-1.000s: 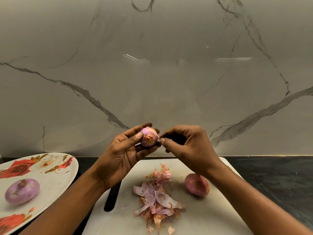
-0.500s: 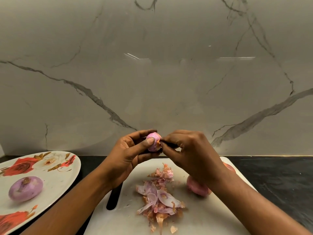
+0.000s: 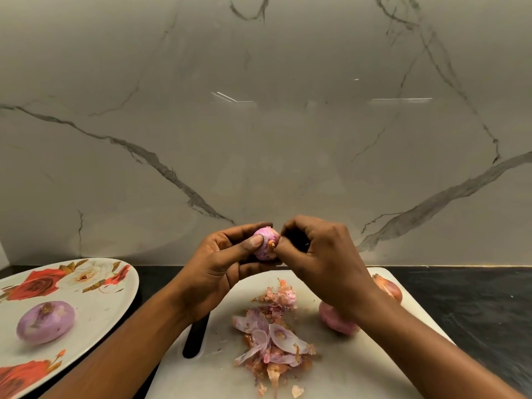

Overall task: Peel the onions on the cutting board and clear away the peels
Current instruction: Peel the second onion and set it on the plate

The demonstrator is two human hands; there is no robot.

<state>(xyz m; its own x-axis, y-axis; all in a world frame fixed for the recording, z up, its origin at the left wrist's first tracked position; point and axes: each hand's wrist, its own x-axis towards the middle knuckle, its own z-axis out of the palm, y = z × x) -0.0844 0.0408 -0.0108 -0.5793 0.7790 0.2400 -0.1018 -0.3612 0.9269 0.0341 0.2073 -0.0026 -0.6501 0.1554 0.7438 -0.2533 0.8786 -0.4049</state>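
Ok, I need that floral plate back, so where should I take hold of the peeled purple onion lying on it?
Come from above and pinch the peeled purple onion across its rounded middle, thumb on the near side, fingers on the far side. It lies on its side on the white floral plate, wider left to right, with bare plate round it.

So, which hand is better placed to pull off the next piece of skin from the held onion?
The right hand. The left hand grips the onion and steadies it, while the right one pinches at its root end, so it can probably just pull.
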